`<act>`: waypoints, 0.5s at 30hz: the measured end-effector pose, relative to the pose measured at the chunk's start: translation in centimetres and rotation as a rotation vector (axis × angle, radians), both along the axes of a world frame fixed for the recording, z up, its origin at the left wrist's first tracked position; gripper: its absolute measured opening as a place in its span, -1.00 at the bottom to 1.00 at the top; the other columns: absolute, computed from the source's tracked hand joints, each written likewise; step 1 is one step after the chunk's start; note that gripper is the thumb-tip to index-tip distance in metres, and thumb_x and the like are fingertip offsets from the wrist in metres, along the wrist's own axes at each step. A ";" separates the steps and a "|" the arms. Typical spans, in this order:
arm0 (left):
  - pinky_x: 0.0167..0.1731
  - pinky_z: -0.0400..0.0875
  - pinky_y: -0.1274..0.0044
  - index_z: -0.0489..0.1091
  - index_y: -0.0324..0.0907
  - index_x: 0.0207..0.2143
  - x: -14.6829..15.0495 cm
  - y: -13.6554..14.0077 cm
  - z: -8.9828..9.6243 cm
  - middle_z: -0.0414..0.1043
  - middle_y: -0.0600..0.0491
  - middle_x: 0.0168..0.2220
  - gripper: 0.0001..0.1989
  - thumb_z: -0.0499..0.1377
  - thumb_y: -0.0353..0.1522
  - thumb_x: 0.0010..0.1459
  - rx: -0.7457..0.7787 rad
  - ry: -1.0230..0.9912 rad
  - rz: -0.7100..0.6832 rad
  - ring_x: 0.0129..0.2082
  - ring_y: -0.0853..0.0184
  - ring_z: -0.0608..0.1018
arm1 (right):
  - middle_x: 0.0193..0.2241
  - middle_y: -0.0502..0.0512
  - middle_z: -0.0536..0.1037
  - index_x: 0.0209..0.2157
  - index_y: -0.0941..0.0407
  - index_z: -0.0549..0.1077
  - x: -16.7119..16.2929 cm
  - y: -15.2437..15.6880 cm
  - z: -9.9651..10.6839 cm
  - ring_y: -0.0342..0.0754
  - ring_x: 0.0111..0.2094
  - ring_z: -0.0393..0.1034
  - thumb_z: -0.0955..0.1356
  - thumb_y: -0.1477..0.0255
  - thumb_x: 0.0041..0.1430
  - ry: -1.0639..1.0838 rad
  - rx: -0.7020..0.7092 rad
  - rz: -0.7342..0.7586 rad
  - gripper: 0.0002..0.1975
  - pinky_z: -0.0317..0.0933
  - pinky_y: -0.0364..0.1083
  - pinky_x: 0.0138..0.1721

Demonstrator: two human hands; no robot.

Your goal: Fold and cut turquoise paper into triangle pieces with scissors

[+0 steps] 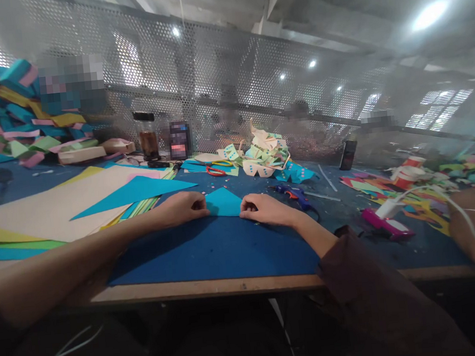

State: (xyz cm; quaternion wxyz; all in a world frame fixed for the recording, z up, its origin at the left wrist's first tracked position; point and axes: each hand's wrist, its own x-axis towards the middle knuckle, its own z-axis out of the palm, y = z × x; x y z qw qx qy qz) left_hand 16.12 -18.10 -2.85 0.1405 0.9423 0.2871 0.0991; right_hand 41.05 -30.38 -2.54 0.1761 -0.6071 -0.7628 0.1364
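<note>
Left hand (187, 207) and right hand (262, 208) pinch the blue paper triangle (224, 204); below it, blue tabletop (223, 250); beyond it, perforated partition (248, 76).

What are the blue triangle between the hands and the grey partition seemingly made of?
Blue triangle: probably matte paper or thin card, judging by its flat colour and crisp edges. Partition: likely perforated metal, dull grey, light showing through small holes.

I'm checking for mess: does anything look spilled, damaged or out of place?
Tiny pinkish scraps lie loose on the tabletop beyond the blue paper between the left hand and right hand, like stray offcuts. No spill shows.
</note>
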 end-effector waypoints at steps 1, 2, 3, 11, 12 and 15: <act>-0.44 0.13 0.53 0.44 -0.17 -0.38 0.0 0.0 0.0 0.49 0.01 -0.40 -0.62 0.11 -0.03 0.14 0.005 0.003 -0.003 -0.42 0.28 0.45 | -0.32 0.09 0.57 -0.30 0.13 0.50 0.0 0.0 0.0 -0.08 -0.31 0.42 0.40 0.39 0.22 0.000 -0.003 -0.003 -0.90 0.19 -0.12 -0.28; -0.44 0.13 0.54 0.44 -0.17 -0.38 0.0 0.0 0.0 0.49 0.01 -0.40 -0.62 0.11 -0.03 0.14 0.012 0.004 -0.005 -0.42 0.28 0.45 | -0.32 0.09 0.57 -0.30 0.13 0.50 0.0 0.0 0.1 -0.07 -0.31 0.42 0.40 0.39 0.22 0.000 -0.006 -0.006 -0.90 0.20 -0.12 -0.27; -0.45 0.13 0.54 0.44 -0.17 -0.38 0.0 0.1 0.0 0.49 0.01 -0.40 -0.61 0.11 -0.03 0.15 0.018 0.004 -0.008 -0.42 0.28 0.45 | -0.31 0.09 0.57 -0.30 0.13 0.50 -0.1 0.0 0.1 -0.07 -0.31 0.42 0.40 0.39 0.22 0.001 -0.008 -0.009 -0.90 0.20 -0.12 -0.27; -0.44 0.14 0.53 0.44 -0.18 -0.38 0.0 0.0 0.0 0.48 0.02 -0.40 -0.61 0.11 -0.03 0.14 0.008 -0.003 -0.010 -0.42 0.27 0.45 | -0.30 0.08 0.57 -0.29 0.13 0.51 0.0 0.0 0.0 -0.08 -0.31 0.42 0.40 0.37 0.23 0.006 -0.017 -0.012 -0.89 0.19 -0.13 -0.28; -0.45 0.13 0.53 0.44 -0.18 -0.38 -0.1 0.0 0.0 0.47 0.02 -0.41 -0.61 0.11 -0.03 0.14 0.009 -0.007 -0.013 -0.42 0.27 0.44 | -0.31 0.08 0.57 -0.29 0.14 0.51 0.0 0.0 0.1 -0.08 -0.31 0.42 0.40 0.38 0.23 0.003 -0.017 -0.012 -0.89 0.19 -0.13 -0.28; -0.46 0.12 0.54 0.44 -0.17 -0.39 -0.1 0.1 0.0 0.46 0.03 -0.43 -0.61 0.10 -0.03 0.14 0.019 -0.006 -0.013 -0.45 0.28 0.43 | -0.31 0.09 0.57 -0.30 0.15 0.51 -0.1 -0.1 0.1 -0.08 -0.31 0.42 0.40 0.39 0.23 -0.003 -0.011 -0.011 -0.90 0.18 -0.13 -0.28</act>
